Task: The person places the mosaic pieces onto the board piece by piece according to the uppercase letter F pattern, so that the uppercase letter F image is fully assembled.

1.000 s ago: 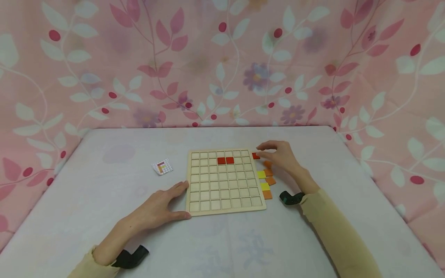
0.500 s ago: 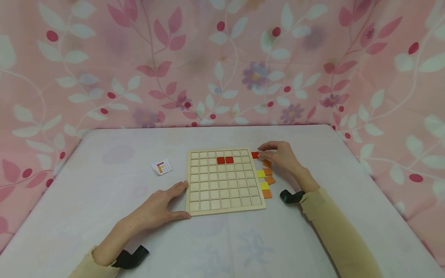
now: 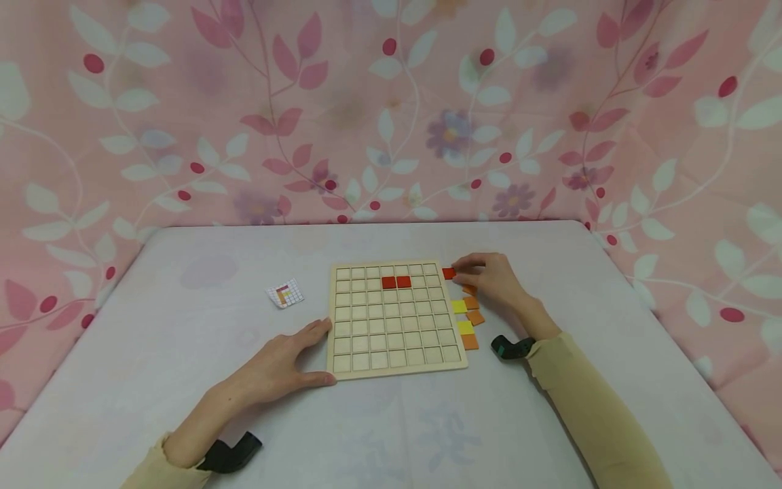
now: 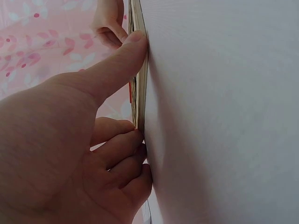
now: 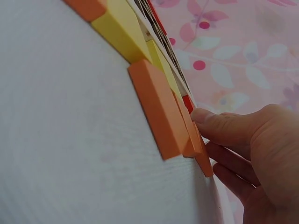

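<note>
A square wooden grid board [image 3: 397, 339] lies flat on the table, with two red tiles [image 3: 396, 282] side by side in its second row from the back. My left hand [image 3: 275, 367] rests against the board's left edge, thumb near the front corner and fingertips farther back. In the left wrist view the thumb [image 4: 114, 63] touches the edge. My right hand [image 3: 491, 275] pinches a loose red tile [image 3: 449, 273] beside the far right corner. In the right wrist view the thumb [image 5: 210, 121] meets this tile [image 5: 188, 103]; the index fingertip is hidden there.
Orange tiles [image 3: 475, 318] and yellow tiles [image 3: 459, 307] lie along the board's right side, some overlapping. A small paper card [image 3: 285, 293] with a coloured grid pattern lies to the left. Floral cloth [image 3: 366, 122] hangs behind the white-covered table [image 3: 214, 265].
My right hand has lowered slightly, and its thumb and index finger have come together at the loose red tile. The left hand and board have stayed put.
</note>
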`<move>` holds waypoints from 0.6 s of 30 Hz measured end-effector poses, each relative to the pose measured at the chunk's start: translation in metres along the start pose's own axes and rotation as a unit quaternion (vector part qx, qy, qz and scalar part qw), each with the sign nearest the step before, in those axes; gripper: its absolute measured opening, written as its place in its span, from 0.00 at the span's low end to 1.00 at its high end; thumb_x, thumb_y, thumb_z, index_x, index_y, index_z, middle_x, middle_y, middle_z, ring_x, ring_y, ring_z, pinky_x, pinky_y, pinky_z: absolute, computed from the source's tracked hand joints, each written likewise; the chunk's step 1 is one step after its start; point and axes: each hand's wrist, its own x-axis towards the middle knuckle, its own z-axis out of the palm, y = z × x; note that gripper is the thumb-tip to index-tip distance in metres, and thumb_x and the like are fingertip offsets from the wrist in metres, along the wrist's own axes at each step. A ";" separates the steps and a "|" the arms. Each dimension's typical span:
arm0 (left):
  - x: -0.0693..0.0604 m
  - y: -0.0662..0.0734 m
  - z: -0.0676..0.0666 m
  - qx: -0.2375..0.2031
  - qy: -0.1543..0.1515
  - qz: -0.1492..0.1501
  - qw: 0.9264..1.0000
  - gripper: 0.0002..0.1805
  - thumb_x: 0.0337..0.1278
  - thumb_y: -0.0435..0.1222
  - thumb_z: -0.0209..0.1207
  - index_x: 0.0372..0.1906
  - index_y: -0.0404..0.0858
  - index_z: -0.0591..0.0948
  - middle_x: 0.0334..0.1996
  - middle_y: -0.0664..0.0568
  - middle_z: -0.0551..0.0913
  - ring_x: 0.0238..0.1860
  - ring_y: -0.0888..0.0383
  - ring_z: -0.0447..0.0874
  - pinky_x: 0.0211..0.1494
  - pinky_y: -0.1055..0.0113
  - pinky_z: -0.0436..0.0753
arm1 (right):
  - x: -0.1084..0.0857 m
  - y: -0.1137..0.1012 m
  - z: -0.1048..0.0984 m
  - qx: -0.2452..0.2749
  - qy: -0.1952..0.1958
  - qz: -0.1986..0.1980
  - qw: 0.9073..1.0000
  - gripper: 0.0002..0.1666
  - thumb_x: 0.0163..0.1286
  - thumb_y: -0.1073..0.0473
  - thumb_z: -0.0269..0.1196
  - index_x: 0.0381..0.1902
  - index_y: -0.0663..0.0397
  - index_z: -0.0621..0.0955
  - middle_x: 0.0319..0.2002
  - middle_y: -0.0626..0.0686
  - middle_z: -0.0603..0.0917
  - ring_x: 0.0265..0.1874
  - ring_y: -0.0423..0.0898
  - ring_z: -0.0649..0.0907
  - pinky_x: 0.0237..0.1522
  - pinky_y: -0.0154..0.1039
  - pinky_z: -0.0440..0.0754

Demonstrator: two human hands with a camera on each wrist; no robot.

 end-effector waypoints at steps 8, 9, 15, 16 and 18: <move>0.000 0.001 0.000 0.000 0.001 -0.001 1.000 0.54 0.48 0.61 0.70 0.78 0.45 0.62 0.77 0.45 0.62 0.75 0.42 0.61 0.72 0.42 0.66 | 0.000 -0.003 0.003 0.000 0.003 0.002 1.000 0.16 0.63 0.58 0.73 0.49 0.53 0.87 0.50 0.54 0.87 0.56 0.53 0.83 0.62 0.52 0.78; 0.000 0.001 0.000 0.000 0.001 0.000 1.000 0.54 0.48 0.61 0.70 0.78 0.45 0.62 0.77 0.45 0.62 0.75 0.41 0.61 0.72 0.42 0.66 | 0.000 -0.003 0.003 -0.001 0.003 0.001 1.000 0.16 0.63 0.58 0.73 0.48 0.53 0.87 0.50 0.54 0.87 0.56 0.53 0.83 0.62 0.52 0.78; 0.000 0.001 0.000 0.001 0.001 -0.002 1.000 0.54 0.48 0.61 0.69 0.78 0.45 0.62 0.77 0.45 0.62 0.75 0.40 0.61 0.71 0.42 0.66 | 0.000 -0.003 0.004 -0.013 0.008 -0.013 1.000 0.15 0.63 0.58 0.72 0.47 0.55 0.87 0.48 0.55 0.88 0.54 0.53 0.84 0.61 0.52 0.78; 0.000 0.001 0.000 0.000 0.001 -0.003 1.000 0.54 0.47 0.61 0.69 0.78 0.45 0.62 0.77 0.45 0.62 0.75 0.40 0.61 0.71 0.42 0.66 | 0.000 -0.004 0.004 -0.012 0.008 -0.014 1.000 0.15 0.63 0.58 0.73 0.47 0.55 0.87 0.48 0.55 0.88 0.54 0.53 0.84 0.60 0.52 0.79; 0.000 0.000 0.000 0.000 0.001 -0.004 1.000 0.54 0.47 0.61 0.69 0.78 0.45 0.62 0.77 0.45 0.62 0.75 0.40 0.61 0.72 0.42 0.66 | 0.001 -0.004 0.004 -0.010 0.009 -0.014 1.000 0.15 0.63 0.58 0.73 0.47 0.56 0.87 0.48 0.55 0.88 0.53 0.53 0.84 0.60 0.52 0.79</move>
